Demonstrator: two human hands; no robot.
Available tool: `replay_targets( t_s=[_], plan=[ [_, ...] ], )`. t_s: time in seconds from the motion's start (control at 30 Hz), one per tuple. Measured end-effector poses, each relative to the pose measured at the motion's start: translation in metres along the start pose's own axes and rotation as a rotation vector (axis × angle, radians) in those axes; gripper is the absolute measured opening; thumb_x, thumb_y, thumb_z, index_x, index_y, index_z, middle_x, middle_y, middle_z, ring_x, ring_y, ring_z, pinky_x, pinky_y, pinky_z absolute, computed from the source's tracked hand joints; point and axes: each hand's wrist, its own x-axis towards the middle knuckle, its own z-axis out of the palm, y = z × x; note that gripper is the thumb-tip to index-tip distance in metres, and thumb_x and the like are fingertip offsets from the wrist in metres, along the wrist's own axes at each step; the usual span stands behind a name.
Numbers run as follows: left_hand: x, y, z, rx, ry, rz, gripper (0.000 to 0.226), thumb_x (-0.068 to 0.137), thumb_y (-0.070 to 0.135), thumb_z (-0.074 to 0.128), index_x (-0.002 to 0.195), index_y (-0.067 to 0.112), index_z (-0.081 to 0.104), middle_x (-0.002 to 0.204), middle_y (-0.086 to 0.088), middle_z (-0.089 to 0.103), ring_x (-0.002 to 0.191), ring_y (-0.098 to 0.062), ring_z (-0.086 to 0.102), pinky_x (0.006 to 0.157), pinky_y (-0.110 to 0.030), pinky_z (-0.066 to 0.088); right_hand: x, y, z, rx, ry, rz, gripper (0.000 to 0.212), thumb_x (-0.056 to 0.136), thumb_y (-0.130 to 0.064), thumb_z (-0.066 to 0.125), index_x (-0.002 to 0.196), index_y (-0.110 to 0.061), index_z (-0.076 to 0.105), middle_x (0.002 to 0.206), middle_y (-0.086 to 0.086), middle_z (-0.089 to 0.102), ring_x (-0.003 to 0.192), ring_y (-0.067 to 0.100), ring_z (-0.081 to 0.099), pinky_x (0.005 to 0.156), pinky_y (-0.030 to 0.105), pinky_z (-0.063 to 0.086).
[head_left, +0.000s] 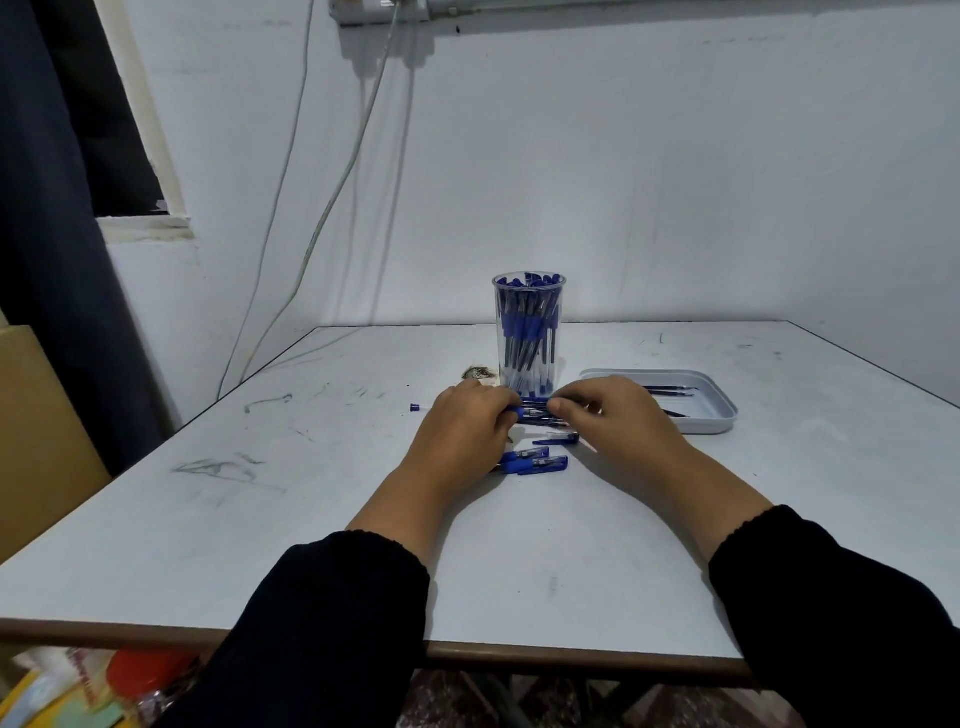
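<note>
The left hand (467, 428) and the right hand (608, 415) each curled their fingers round an end of a small bundle of pens (535, 413), held low over the middle of the worktop (311, 519). Just at 6 o'clock of the bundle lay loose pens (540, 460); at 9 o'clock, a small blue cap (414, 408). At 12 o'clock, touching close, stood a clear cup (529, 332) full of pens. At 3 o'clock sat a grey tray (722, 421). The white worktop was scuffed. Behind rose a pale wall (675, 182) with hanging cables (357, 145); a dark curtain (47, 260) hung at 10 o'clock.
</note>
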Motion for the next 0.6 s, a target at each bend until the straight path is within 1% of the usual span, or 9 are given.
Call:
replay_targets(
  t_s=[0.07,0.13,0.23,0.33,0.43,0.47,0.53,0.57,0.6],
  plan=[
    [0.0009,0.0014,0.0005,-0.023,-0.009,0.018,0.020,0.094,0.017,0.054,0.107,0.014,0.068,0.093,-0.005,0.066,0.090,-0.021,0.053,0.077,-0.032,0.041,-0.0022,-0.0050,-0.0003,0.063,-0.034,-0.002,0.025,0.096,-0.040,0.052,0.083,-0.027,0.070,0.072,-0.003,0.061,0.070,0.012,0.056,0.063,0.033,0.043],
    [0.0015,0.0018,0.0012,-0.034,-0.020,0.034,0.019,0.094,0.019,0.054,0.106,0.015,0.068,0.092,-0.005,0.066,0.090,-0.021,0.054,0.077,-0.036,0.045,-0.0040,-0.0079,0.0014,0.066,-0.060,0.001,0.028,0.097,-0.038,0.052,0.080,-0.023,0.069,0.070,0.000,0.059,0.068,0.013,0.055,0.062,0.034,0.044],
    [0.0021,0.0015,0.0018,-0.031,-0.022,0.050,0.019,0.095,0.020,0.053,0.106,0.015,0.068,0.093,-0.005,0.067,0.089,-0.020,0.054,0.076,-0.037,0.046,-0.0028,-0.0087,0.0027,0.077,-0.074,0.009,0.021,0.096,-0.034,0.055,0.084,-0.023,0.069,0.079,0.000,0.060,0.072,0.008,0.055,0.061,0.027,0.042],
    [0.0025,0.0017,0.0024,-0.015,-0.030,0.063,0.020,0.096,0.021,0.051,0.106,0.016,0.067,0.094,-0.003,0.068,0.088,-0.020,0.054,0.075,-0.036,0.045,-0.0005,-0.0087,0.0025,0.149,-0.065,0.027,0.007,0.090,-0.026,0.065,0.083,-0.028,0.066,0.085,-0.002,0.061,0.077,0.005,0.055,0.064,0.020,0.039],
    [0.0022,0.0020,0.0032,-0.011,-0.032,0.076,0.020,0.096,0.021,0.050,0.106,0.015,0.067,0.094,-0.005,0.068,0.087,-0.021,0.054,0.075,-0.037,0.046,-0.0003,-0.0088,0.0018,0.199,-0.053,0.031,0.017,0.081,-0.017,0.074,0.083,-0.030,0.064,0.089,-0.003,0.063,0.082,0.004,0.055,0.068,0.018,0.039],
    [0.0021,0.0022,0.0029,-0.014,-0.019,0.081,0.020,0.096,0.021,0.051,0.106,0.014,0.067,0.093,-0.005,0.068,0.087,-0.021,0.055,0.074,-0.037,0.046,-0.0003,-0.0093,0.0013,0.221,-0.048,0.037,0.019,0.080,-0.017,0.075,0.087,-0.030,0.063,0.090,-0.004,0.063,0.083,0.003,0.056,0.068,0.018,0.040],
    [0.0019,0.0022,0.0021,-0.021,0.005,0.091,0.019,0.095,0.019,0.052,0.104,0.014,0.068,0.092,-0.005,0.068,0.086,-0.022,0.055,0.073,-0.036,0.046,-0.0014,-0.0100,0.0008,0.256,-0.061,0.060,0.020,0.082,-0.024,0.074,0.098,-0.031,0.062,0.090,-0.007,0.063,0.083,0.002,0.057,0.069,0.017,0.041],
    [0.0020,0.0023,0.0017,-0.021,0.012,0.096,0.019,0.095,0.019,0.052,0.103,0.013,0.068,0.091,-0.005,0.068,0.085,-0.021,0.055,0.072,-0.035,0.045,-0.0026,-0.0102,0.0011,0.253,-0.071,0.065,0.016,0.087,-0.031,0.069,0.101,-0.030,0.062,0.088,-0.009,0.063,0.083,0.002,0.058,0.069,0.019,0.043],
    [0.0020,0.0027,0.0012,-0.020,0.018,0.102,0.018,0.095,0.018,0.053,0.103,0.013,0.068,0.090,-0.004,0.068,0.084,-0.021,0.055,0.071,-0.034,0.045,-0.0038,-0.0109,0.0016,0.236,-0.082,0.074,0.012,0.091,-0.036,0.063,0.100,-0.028,0.064,0.087,-0.010,0.063,0.082,0.003,0.059,0.071,0.023,0.046]
  ],
)
